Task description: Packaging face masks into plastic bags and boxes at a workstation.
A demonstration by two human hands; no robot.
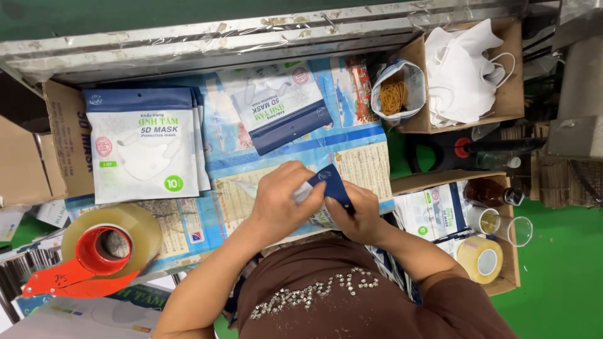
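Packing workstation: stacked mask pouches (143, 147), box of loose masks (461, 72), tape dispenser (100, 254), rubber bands (394, 96).

Landmark: mask pouch (323, 194) held at bench (352, 154) centre. Pouch stack (143, 147) lies left of it, tape dispenser (100, 251) left and nearer, single pouch (281, 103) behind, box of masks (468, 72) right and behind, tape roll (479, 258) right

Tape rolls: two, one on a red dispenser (94, 254) and one loose roll (480, 258). Cardboard boxes at right: two (509, 94) (506, 276). Hands: two, left hand (279, 201) and right hand (355, 216).
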